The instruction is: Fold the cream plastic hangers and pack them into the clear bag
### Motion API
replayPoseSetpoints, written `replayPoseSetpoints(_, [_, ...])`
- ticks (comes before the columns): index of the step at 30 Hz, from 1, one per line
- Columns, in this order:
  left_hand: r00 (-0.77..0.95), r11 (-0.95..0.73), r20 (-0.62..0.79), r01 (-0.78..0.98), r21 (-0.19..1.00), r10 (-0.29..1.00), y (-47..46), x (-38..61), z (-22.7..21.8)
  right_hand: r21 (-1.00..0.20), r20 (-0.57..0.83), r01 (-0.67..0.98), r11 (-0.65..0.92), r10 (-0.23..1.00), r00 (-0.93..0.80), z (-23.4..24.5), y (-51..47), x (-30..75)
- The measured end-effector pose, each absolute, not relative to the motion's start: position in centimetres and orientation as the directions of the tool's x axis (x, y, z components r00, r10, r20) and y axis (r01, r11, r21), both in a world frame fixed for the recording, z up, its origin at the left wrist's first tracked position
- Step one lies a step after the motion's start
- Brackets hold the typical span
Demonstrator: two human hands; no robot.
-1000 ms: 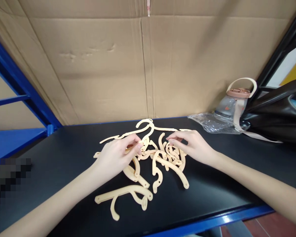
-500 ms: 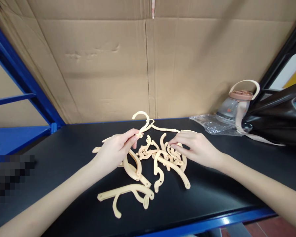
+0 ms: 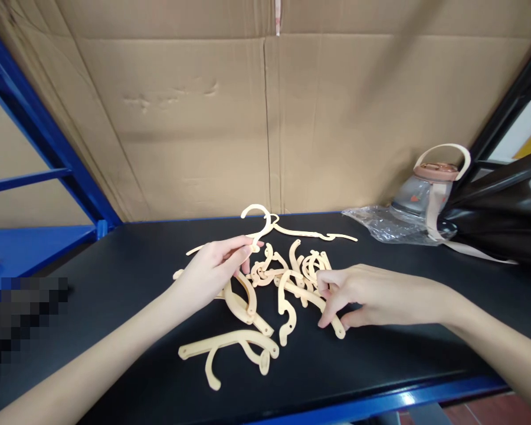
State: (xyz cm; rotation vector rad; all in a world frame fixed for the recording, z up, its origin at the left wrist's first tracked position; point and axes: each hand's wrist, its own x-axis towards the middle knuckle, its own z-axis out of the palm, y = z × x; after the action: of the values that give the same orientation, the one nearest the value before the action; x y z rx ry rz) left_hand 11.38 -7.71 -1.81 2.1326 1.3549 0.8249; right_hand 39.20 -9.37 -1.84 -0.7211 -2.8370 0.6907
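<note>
My left hand (image 3: 216, 262) pinches the base of a cream hanger hook (image 3: 265, 219) between thumb and fingertips, with the curved end standing up. My right hand (image 3: 371, 295) is lowered over the pile's right side, thumb and index finger apart on either side of a curved hanger arm (image 3: 312, 297); whether they touch it I cannot tell. Left of that arm lies an S-shaped hook piece (image 3: 287, 321). Several smaller curved pieces (image 3: 265, 274) lie heaped between my hands. Nearest me is a folded hanger (image 3: 230, 342) with its hook turned down.
A hanger with spread arms (image 3: 301, 233) lies at the back of the black tabletop (image 3: 336, 366). At the right rear, a clear bottle with a strap (image 3: 420, 192) stands beside crumpled plastic (image 3: 376, 224) and a black bag (image 3: 504, 200). Cardboard (image 3: 181, 118) backs the table.
My right hand has come down and toward me, from the back of the pile to the curved hanger arm. My left hand still holds the hook in nearly the same place.
</note>
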Motion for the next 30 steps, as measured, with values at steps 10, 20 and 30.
replayPoseSetpoints(10, [0.318, -0.415, 0.274, 0.582, 0.699, 0.908, -7.9, 11.0, -1.9, -0.701, 0.517, 0.273, 0.658, 0.734, -0.440, -0.2, -8.6, 40.3])
replayPoseSetpoints(20, [0.374, -0.312, 0.180, 0.333, 0.890, 0.910, -8.4, 12.2, -1.9, -0.694, 0.535, 0.356, 0.625, 0.780, -0.325, -1.7, -8.1, 39.3])
replayPoseSetpoints(30, [0.508, 0.017, -0.085, 0.136, 0.991, 0.857, -10.3, 13.5, -2.3, -0.030, 0.459, 0.510, 0.860, 0.465, -0.757, -4.6, -10.1, 36.0])
